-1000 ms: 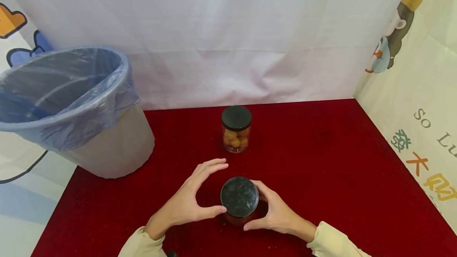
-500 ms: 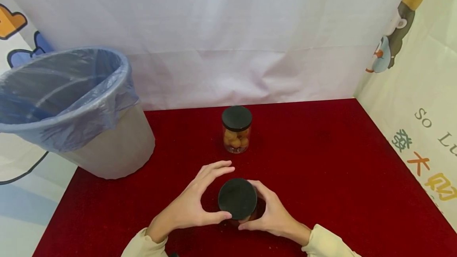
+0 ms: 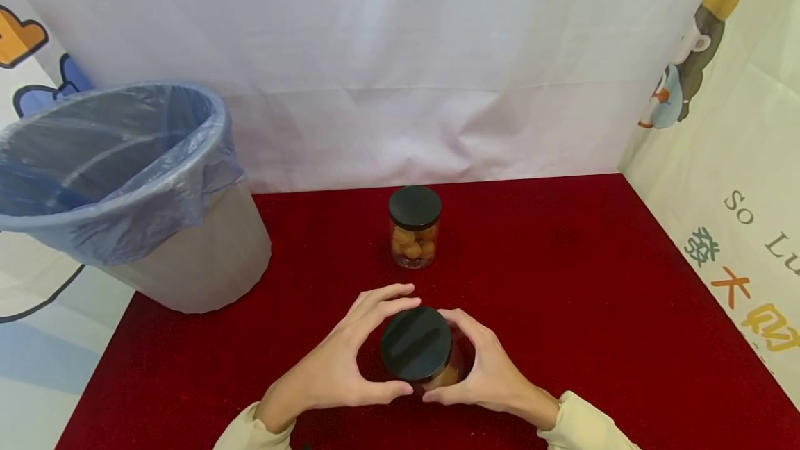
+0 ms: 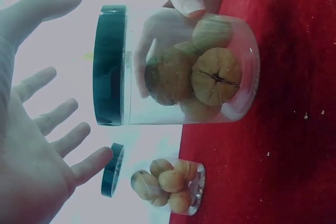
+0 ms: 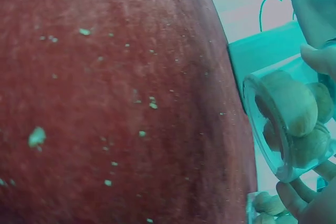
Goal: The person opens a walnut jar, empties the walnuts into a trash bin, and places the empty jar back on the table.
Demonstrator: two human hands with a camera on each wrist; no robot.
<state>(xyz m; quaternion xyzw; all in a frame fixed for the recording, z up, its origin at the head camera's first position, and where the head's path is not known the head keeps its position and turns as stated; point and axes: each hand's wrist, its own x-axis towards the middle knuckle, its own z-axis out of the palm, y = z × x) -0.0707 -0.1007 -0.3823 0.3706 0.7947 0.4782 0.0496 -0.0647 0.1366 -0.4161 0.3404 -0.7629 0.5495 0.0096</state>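
A clear jar with a black lid (image 3: 416, 343) is held near the front of the table, its lid leaning toward the left. My right hand (image 3: 487, 367) grips the jar's body from the right, thumb in front and fingers behind. Through the clear wall (image 4: 164, 66) several round brown balls show, one with a star-shaped crack. My left hand (image 3: 340, 363) curves around the lid's left side with fingers spread. In the left wrist view a gap shows between its fingers and the lid. Farther back stands a second, similar jar (image 3: 413, 240), lidded and holding tan balls.
A large bin (image 3: 200, 248) with a blue plastic liner stands at the left. Red cloth (image 3: 562, 283) covers the table, with small pale crumbs on it. A white curtain (image 3: 375, 54) hangs behind, and a printed sheet (image 3: 737, 179) on the right.
My left hand has moved right, closer around the lid. The jar in my right hand has tilted, so more of its body shows right of the lid. The rear jar stays put.
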